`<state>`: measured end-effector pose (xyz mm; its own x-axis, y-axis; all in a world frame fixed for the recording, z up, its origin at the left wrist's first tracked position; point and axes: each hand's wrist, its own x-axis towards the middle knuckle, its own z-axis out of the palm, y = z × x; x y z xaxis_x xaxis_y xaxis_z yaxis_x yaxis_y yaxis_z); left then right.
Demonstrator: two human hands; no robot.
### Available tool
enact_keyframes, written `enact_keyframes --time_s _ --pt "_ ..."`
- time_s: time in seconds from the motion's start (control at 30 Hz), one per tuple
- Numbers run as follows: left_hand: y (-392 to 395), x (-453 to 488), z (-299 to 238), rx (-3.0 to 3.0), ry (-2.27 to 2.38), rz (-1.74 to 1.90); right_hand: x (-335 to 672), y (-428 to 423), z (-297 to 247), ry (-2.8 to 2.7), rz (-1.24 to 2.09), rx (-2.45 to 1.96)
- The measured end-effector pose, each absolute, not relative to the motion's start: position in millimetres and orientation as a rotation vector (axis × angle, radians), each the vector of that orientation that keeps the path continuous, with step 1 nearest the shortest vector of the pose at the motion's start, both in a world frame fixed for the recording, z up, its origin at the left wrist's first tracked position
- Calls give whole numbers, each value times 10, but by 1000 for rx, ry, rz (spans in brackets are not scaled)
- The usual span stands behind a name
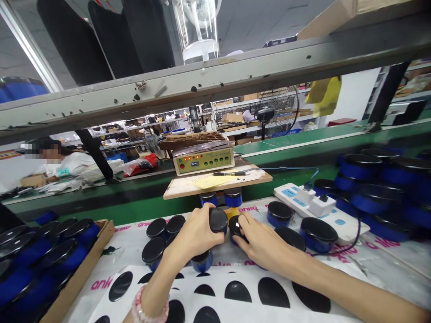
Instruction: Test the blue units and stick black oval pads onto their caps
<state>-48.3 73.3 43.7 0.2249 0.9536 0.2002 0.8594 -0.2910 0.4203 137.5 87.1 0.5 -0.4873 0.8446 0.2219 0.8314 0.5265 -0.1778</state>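
Note:
My left hand (198, 228) is closed around a round blue unit with a glossy black top (218, 220), tilted so its black face turns towards me. Beside it, my right hand (257, 235) grips a second round black-topped unit (236, 225), partly hidden by the fingers. Behind both hands, two more such units stand under the front of a wooden board, near a yellow object (231, 212). Another unit (202, 261) sits just below my left hand. Sheets of round black stickers (237, 291) lie in front of me.
A tester box with lit red lights (204, 159) stands on the wooden board (175, 187). At right lie a white power strip (340, 222) and stacked units (377, 199). A cardboard box (81, 269) holds units at left. A shelf beam (168, 83) crosses overhead; a person (67, 161) sits far left.

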Motion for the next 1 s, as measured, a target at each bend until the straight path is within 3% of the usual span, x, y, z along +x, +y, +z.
enact_keyframes --time_s 0.2,0.4,0.67,1.0 --pt "778 -478 295 2351 1779 443 1438 1014 -15 -2362 -190 -1675" --pt "755 -455 255 2339 1863 364 1635 1109 157 -2391 -245 -1665" --pt "617 -365 421 2381 1738 445 2281 1482 348 -2586 137 -1668" --pt "551 -286 469 2364 1550 589 2244 1322 570 -2446 191 -1572"
